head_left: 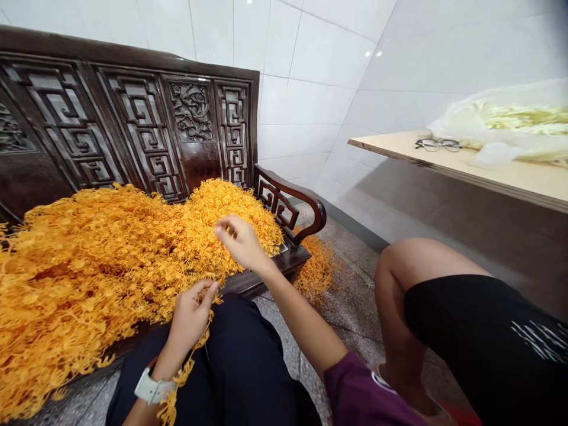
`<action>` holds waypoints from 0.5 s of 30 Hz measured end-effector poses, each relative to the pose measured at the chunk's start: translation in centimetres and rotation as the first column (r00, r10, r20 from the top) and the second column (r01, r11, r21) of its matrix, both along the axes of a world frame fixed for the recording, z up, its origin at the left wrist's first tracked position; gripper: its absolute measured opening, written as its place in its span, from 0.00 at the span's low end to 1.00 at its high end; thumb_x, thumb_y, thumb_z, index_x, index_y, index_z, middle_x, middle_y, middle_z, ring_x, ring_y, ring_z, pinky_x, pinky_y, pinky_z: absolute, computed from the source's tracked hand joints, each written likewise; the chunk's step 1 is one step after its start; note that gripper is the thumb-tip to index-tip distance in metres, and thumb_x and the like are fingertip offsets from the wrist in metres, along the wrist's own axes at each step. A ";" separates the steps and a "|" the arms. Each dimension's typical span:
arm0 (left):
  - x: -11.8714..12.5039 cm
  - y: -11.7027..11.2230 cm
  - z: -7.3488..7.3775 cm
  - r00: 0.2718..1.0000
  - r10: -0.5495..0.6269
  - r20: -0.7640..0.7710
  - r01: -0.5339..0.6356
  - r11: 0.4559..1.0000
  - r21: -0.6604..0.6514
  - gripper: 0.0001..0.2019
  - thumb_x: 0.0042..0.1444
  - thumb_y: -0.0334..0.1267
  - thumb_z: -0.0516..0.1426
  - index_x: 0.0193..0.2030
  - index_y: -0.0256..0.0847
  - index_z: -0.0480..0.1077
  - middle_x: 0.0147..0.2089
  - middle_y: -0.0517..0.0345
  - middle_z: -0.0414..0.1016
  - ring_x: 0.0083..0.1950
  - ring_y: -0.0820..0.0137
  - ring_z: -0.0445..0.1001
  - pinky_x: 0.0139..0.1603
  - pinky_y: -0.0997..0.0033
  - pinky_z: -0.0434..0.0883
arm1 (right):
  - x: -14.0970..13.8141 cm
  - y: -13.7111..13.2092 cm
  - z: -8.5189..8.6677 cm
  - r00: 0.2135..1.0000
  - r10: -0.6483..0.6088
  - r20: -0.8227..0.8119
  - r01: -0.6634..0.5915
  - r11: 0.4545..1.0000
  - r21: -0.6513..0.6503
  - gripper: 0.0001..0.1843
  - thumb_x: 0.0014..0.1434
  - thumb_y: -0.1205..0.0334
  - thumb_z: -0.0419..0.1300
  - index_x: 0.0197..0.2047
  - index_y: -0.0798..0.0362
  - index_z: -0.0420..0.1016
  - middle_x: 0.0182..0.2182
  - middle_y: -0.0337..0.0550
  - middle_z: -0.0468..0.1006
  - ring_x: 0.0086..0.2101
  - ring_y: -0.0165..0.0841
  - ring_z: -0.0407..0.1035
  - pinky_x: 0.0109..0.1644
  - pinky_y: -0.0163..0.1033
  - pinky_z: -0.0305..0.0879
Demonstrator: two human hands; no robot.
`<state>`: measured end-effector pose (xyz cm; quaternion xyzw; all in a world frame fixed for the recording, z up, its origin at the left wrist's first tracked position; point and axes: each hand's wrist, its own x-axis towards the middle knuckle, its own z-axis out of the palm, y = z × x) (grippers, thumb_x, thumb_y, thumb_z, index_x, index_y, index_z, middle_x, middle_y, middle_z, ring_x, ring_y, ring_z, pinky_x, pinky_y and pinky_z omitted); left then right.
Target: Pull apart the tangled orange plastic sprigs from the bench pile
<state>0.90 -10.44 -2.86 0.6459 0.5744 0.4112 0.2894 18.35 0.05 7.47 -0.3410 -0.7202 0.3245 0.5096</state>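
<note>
**Left hand (pixel 190 316) pinches a strand at the near edge of the heap**

The orange-yellow heap of branching strands (pixel 93 278) lies on the seat of a carved dark wooden bench (pixel 133 118), spreading to the left and its long axis running left to right along the bench. A little spills past the armrest (pixel 302 198) onto the speckled stone floor (pixel 350 313).

The right hand (pixel 242 242) is the farther of the two, reaching forward from a maroon sleeve (pixel 364 390) with the arm slanting up and to the left. Its fingers are bunched narrow, their tips at or just above the heap's far right part; whether they hold anything, I cannot tell.

The left hand, with a white smartwatch (pixel 153 387) on its wrist, sits nearer, above the person's dark trousers (pixel 248 367), palm turned up and to the right. Its fingers curl narrowly around a thin strand (pixel 181 378) that trails down past the wrist.

To the right, a bare leg in black shorts (pixel 439 319) belongs to someone else.
</note>
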 end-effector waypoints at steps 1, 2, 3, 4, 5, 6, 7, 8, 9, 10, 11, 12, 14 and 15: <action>0.1 0.0 -0.3 0.999 0.000 -0.044 0.001 1.000 0.029 0.20 0.70 0.54 0.55 0.46 0.41 0.81 0.42 0.53 0.84 0.42 0.61 0.81 0.42 0.66 0.71 | 0.4 -0.8 -0.8 0.983 0.010 0.182 -0.023 0.997 0.070 0.16 0.68 0.49 0.62 0.47 0.53 0.78 0.45 0.46 0.78 0.48 0.36 0.70 0.55 0.44 0.64; 0.2 0.0 -0.5 0.996 -0.003 -0.094 0.009 0.998 0.065 0.18 0.70 0.52 0.55 0.48 0.42 0.81 0.45 0.53 0.85 0.43 0.60 0.82 0.43 0.66 0.72 | 0.8 -1.4 -1.5 0.941 0.038 0.337 -0.076 0.992 0.098 0.20 0.67 0.45 0.64 0.50 0.54 0.79 0.48 0.49 0.79 0.51 0.39 0.70 0.58 0.46 0.63; 0.2 0.0 -0.8 0.989 -0.007 -0.148 0.023 0.994 0.106 0.18 0.71 0.49 0.54 0.50 0.43 0.82 0.47 0.53 0.85 0.44 0.60 0.82 0.45 0.65 0.73 | 1.1 -1.7 -2.2 0.887 0.085 0.453 -0.136 0.987 0.082 0.23 0.66 0.42 0.64 0.51 0.54 0.79 0.48 0.50 0.79 0.51 0.41 0.71 0.57 0.45 0.63; 0.3 -0.1 -1.1 0.980 -0.009 -0.199 0.040 0.988 0.149 0.17 0.71 0.47 0.54 0.51 0.43 0.82 0.48 0.52 0.85 0.45 0.59 0.83 0.47 0.64 0.74 | 1.5 -1.9 -2.8 0.839 0.139 0.527 -0.187 0.982 0.039 0.24 0.67 0.41 0.64 0.49 0.55 0.80 0.45 0.49 0.81 0.48 0.40 0.73 0.54 0.43 0.63; 0.2 -0.1 -1.3 0.969 -0.007 -0.247 0.056 0.980 0.193 0.17 0.72 0.45 0.53 0.52 0.43 0.82 0.49 0.52 0.85 0.46 0.59 0.83 0.48 0.64 0.74 | 1.9 -1.9 -3.4 0.799 0.197 0.568 -0.231 0.973 -0.012 0.22 0.68 0.42 0.63 0.45 0.56 0.80 0.41 0.47 0.81 0.43 0.38 0.74 0.49 0.40 0.64; 0.1 -0.1 -1.6 0.957 -0.001 -0.289 0.072 0.969 0.235 0.17 0.72 0.44 0.52 0.54 0.42 0.81 0.50 0.51 0.85 0.47 0.59 0.83 0.49 0.63 0.74 | 2.4 -1.9 -3.8 0.773 0.251 0.583 -0.268 0.962 -0.059 0.21 0.70 0.45 0.61 0.42 0.56 0.80 0.36 0.45 0.81 0.38 0.35 0.74 0.45 0.37 0.63; 0.0 -0.1 -1.8 0.945 0.008 -0.328 0.086 0.959 0.269 0.18 0.72 0.42 0.52 0.55 0.42 0.81 0.50 0.51 0.85 0.47 0.59 0.83 0.49 0.63 0.74 | 2.9 -1.8 -4.2 0.760 0.298 0.578 -0.298 0.949 -0.098 0.20 0.71 0.47 0.60 0.40 0.56 0.80 0.33 0.43 0.81 0.35 0.33 0.73 0.41 0.36 0.61; -0.1 -0.1 -1.9 0.931 0.013 -0.364 0.102 0.950 0.295 0.18 0.72 0.41 0.52 0.57 0.42 0.80 0.49 0.51 0.85 0.46 0.59 0.83 0.48 0.63 0.74 | 3.4 -1.8 -4.6 0.759 0.338 0.556 -0.323 0.937 -0.128 0.19 0.72 0.50 0.59 0.40 0.56 0.80 0.31 0.42 0.81 0.33 0.31 0.72 0.39 0.35 0.60; -0.3 0.0 -2.0 0.918 0.009 -0.397 0.125 0.942 0.312 0.18 0.71 0.40 0.51 0.58 0.43 0.80 0.48 0.51 0.85 0.45 0.59 0.83 0.46 0.63 0.75 | 3.9 -1.8 -4.9 0.767 0.373 0.522 -0.346 0.926 -0.152 0.17 0.72 0.51 0.59 0.40 0.56 0.81 0.31 0.42 0.81 0.32 0.31 0.72 0.38 0.34 0.59; -0.4 0.1 -2.1 0.904 -0.004 -0.427 0.155 0.935 0.320 0.19 0.71 0.39 0.51 0.60 0.44 0.79 0.47 0.52 0.85 0.44 0.59 0.82 0.44 0.64 0.75 | 4.4 -1.9 -5.3 0.785 0.406 0.467 -0.367 0.913 -0.176 0.15 0.71 0.52 0.60 0.41 0.55 0.81 0.32 0.41 0.81 0.31 0.31 0.72 0.37 0.34 0.59; -0.5 0.2 -2.1 0.893 -0.023 -0.449 0.185 0.928 0.322 0.19 0.71 0.39 0.50 0.61 0.45 0.79 0.46 0.53 0.85 0.42 0.60 0.82 0.43 0.64 0.75 | 4.8 -2.1 -5.6 0.814 0.427 0.394 -0.378 0.904 -0.200 0.13 0.69 0.54 0.62 0.41 0.54 0.82 0.31 0.40 0.81 0.31 0.31 0.72 0.37 0.33 0.60; -0.6 0.3 -2.0 0.889 -0.041 -0.457 0.208 0.923 0.323 0.20 0.72 0.39 0.50 0.61 0.47 0.79 0.45 0.54 0.85 0.42 0.60 0.82 0.42 0.65 0.75 | 5.1 -2.4 -5.9 0.849 0.427 0.312 -0.373 0.902 -0.219 0.11 0.67 0.54 0.64 0.40 0.53 0.82 0.31 0.40 0.82 0.31 0.32 0.73 0.37 0.34 0.61; -0.5 0.4 -1.8 0.895 -0.070 -0.442 0.227 0.921 0.315 0.19 0.72 0.42 0.51 0.61 0.47 0.79 0.46 0.54 0.85 0.42 0.61 0.83 0.43 0.66 0.76 | 5.2 -3.0 -6.5 0.917 0.368 0.155 -0.329 0.916 -0.230 0.09 0.64 0.55 0.66 0.38 0.52 0.83 0.32 0.40 0.82 0.33 0.34 0.74 0.40 0.35 0.64; -0.3 0.3 -1.6 0.903 -0.083 -0.422 0.225 0.927 0.298 0.19 0.73 0.43 0.51 0.61 0.48 0.79 0.47 0.55 0.85 0.43 0.61 0.83 0.43 0.68 0.76 | 5.1 -3.3 -6.7 0.943 0.320 0.089 -0.294 0.929 -0.225 0.10 0.64 0.54 0.66 0.37 0.51 0.83 0.32 0.41 0.82 0.35 0.35 0.75 0.42 0.36 0.65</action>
